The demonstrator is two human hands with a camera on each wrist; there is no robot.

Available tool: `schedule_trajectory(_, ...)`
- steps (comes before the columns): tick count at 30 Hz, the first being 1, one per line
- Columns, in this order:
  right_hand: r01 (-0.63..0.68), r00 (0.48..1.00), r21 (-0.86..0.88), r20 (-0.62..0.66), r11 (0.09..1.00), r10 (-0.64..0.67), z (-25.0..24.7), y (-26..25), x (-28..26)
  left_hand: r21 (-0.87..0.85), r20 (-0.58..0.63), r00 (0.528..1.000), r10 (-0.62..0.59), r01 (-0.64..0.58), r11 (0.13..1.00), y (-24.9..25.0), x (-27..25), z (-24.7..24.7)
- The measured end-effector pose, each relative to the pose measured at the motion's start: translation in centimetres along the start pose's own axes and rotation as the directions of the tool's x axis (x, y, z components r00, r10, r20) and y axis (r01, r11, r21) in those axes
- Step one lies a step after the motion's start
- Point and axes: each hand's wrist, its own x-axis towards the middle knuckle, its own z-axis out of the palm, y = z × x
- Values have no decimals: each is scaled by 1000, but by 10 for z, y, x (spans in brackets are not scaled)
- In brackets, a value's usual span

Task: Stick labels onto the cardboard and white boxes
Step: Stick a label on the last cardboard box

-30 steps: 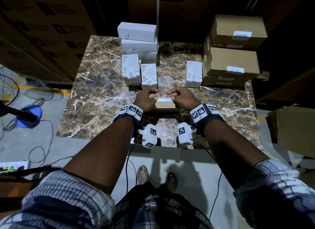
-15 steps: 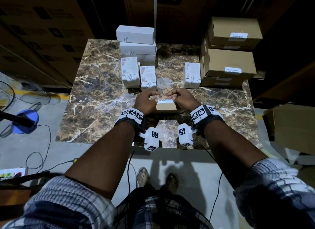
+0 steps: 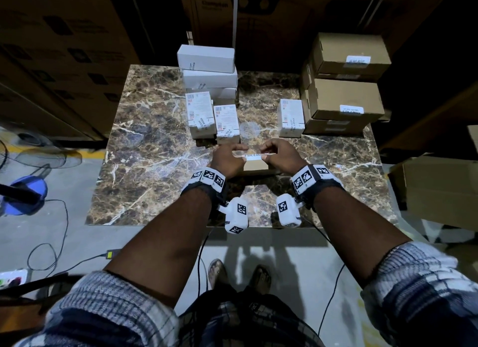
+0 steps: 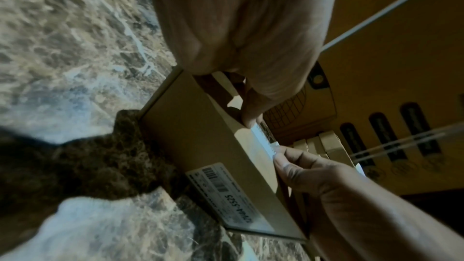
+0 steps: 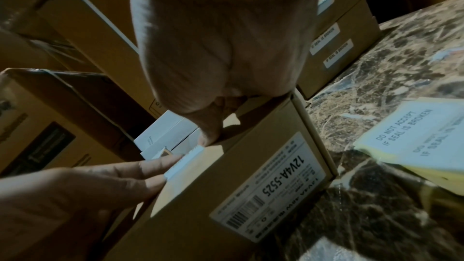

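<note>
head view: since a second ago the seal label [image 3: 254, 156] has dropped from just above the cardboard box [image 3: 256, 165] onto its top. left hand [image 3: 227, 159] and right hand [image 3: 280, 155] each pinch an end, so pressing it flat looks next.

You are drawing your left hand [image 3: 227, 158] and right hand [image 3: 280, 155] slightly apart at the frame's centre, so more of the label [image 3: 254, 156] is showing between your fingers [image 3: 239, 147] above the cardboard box [image 3: 254, 165].
</note>
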Motion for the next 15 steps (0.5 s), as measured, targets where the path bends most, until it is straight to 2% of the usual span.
schedule_trajectory(2, -40, 992, -150, -121, 988, 22, 3, 5, -3, 39, 3, 1000, 28, -28, 999, -3, 1, -2)
schedule_trajectory(4, -118, 972, -208, -226, 971, 70, 6, 11, -8, 120, -25, 998, 56, -52, 991, -8, 1, -5)
schedule_trajectory(7, -150, 962, -157, -253, 976, 107, 11, 14, -17, 155, -88, 992, 85, -71, 985, -18, 0, -4)
schedule_trajectory(11, -182, 955, -50, -246, 982, 165, 7, 3, -19, 151, -47, 998, 35, -28, 988, -10, -2, -1)
schedule_trajectory(15, -192, 945, 36, -262, 981, 194, 5, -3, -19, 152, -58, 998, 22, -13, 988, -1, -3, -3)
